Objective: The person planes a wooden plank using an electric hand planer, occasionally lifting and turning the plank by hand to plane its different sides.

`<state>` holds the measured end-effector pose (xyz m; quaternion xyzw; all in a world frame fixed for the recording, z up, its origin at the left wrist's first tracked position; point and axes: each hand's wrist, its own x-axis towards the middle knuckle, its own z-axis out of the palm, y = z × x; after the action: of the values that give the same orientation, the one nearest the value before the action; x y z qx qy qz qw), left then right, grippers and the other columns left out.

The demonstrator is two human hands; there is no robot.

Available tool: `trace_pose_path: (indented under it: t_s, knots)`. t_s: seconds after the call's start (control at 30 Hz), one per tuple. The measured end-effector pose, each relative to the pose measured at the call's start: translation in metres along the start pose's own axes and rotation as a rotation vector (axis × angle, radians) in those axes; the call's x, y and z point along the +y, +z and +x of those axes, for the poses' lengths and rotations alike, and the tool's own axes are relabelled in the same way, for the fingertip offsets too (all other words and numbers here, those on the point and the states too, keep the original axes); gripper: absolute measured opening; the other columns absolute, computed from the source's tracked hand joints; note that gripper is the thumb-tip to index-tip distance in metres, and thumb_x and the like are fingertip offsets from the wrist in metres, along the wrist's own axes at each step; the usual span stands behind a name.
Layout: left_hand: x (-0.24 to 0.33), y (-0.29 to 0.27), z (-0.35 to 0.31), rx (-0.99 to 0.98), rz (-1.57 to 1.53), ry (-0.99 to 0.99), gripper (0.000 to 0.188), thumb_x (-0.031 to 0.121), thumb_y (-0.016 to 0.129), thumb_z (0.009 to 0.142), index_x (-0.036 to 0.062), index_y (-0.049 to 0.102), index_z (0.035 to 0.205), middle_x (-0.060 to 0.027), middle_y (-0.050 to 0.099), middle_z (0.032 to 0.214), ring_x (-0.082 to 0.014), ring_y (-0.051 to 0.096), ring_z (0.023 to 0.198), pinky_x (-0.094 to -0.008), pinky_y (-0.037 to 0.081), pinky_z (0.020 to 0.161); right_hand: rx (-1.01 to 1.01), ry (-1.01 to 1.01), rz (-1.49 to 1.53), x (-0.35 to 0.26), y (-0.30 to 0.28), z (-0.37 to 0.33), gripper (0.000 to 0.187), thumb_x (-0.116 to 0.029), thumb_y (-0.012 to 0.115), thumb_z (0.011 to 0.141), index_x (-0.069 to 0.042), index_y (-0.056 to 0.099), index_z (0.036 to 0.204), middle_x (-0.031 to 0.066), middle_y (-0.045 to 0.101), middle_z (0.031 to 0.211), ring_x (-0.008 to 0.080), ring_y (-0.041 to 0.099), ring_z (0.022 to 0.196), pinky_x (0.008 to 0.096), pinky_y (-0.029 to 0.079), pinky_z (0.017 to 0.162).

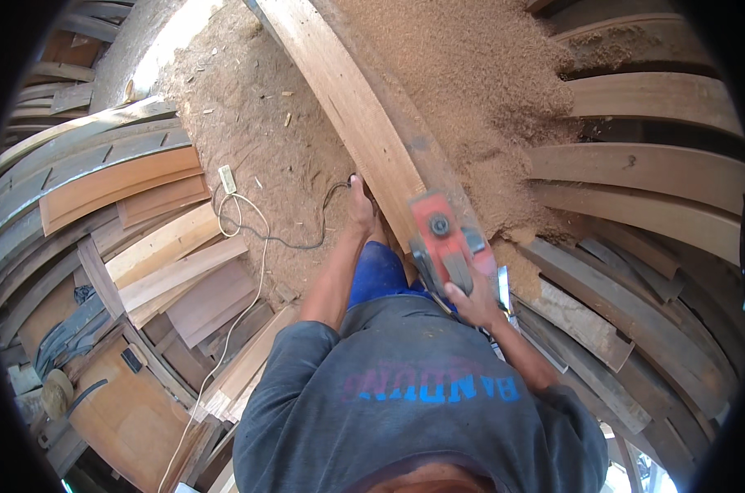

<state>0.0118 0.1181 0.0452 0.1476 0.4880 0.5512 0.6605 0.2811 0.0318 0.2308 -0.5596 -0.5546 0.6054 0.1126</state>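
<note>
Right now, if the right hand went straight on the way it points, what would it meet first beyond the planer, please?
Probably the plank: the planer in the right hand overlaps its near end in this view, though depth is unclear.

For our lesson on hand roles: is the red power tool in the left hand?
No, the right hand grips the red power tool.

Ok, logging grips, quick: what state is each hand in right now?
Left hand: beside the long brown wooden beam; open or closed cannot be told.
Right hand: closed, holding the red-and-grey handheld power planer.
</note>
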Motion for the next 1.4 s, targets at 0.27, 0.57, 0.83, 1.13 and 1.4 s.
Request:
trace_pose_path:
  t_s: [0.27,0.57,0.83,1.13,1.4]
  knots:
    - [0.003,-0.006,-0.015,-0.016,-0.024,-0.053,0.065,0.053,0.019,0.11,0.0082,0.042,0.152,-0.0101,0.053,0.149,-0.0272,0.052,0.134,-0.0435,0.039,0.114,0.11,-0.292,-0.108,-0.156,-0.003,0.206,0.057,-0.044,0.06,0.097,-0.004,0.058,0.137,0.0145,0.072,0.103,0.0278,0.069,0.091,0.0392,0.054,0.079]
    - [-0.03,-0.028,-0.068,0.039,-0.097,-0.382,0.078,0.066,0.021,0.104,0.0135,0.028,0.162,-0.0145,0.049,0.152,-0.0319,0.049,0.135,-0.0477,0.034,0.115,-0.093,-0.226,0.304,-0.16,0.007,0.279,0.034,-0.038,0.053,0.105,-0.01,0.066,0.118,-0.0045,0.054,0.072,0.0053,0.052,0.055,0.0231,0.044,0.05]
    - [-0.042,-0.024,-0.075,0.098,-0.208,-0.319,0.08,0.069,0.023,0.103,0.0093,0.04,0.154,-0.016,0.054,0.145,-0.029,0.054,0.126,-0.0471,0.039,0.112,-0.149,-0.141,0.083,-0.023,0.02,0.07,0.061,-0.036,0.061,0.095,0.003,0.051,0.141,0.0158,0.069,0.099,0.0285,0.068,0.093,0.0393,0.053,0.084]
    - [-0.048,-0.029,-0.069,0.025,-0.19,-0.291,0.075,0.064,0.025,0.106,0.0032,0.05,0.143,-0.0148,0.064,0.13,-0.0256,0.062,0.115,-0.0417,0.046,0.106,0.046,-0.153,0.029,-0.023,0.04,0.046,0.059,-0.04,0.061,0.095,0.005,0.056,0.133,0.0317,0.065,0.119,0.0423,0.064,0.116,0.0466,0.048,0.1]
    - [-0.039,-0.01,-0.078,0.036,-0.146,-0.374,0.09,0.072,0.03,0.101,0.0013,0.031,0.156,-0.0189,0.045,0.154,-0.0331,0.048,0.137,-0.0489,0.033,0.118,0.261,-0.246,-0.204,-0.191,0.01,0.271,0.067,-0.058,0.06,0.093,-0.003,0.06,0.13,0.0217,0.073,0.091,0.0336,0.073,0.09,0.0431,0.055,0.081]
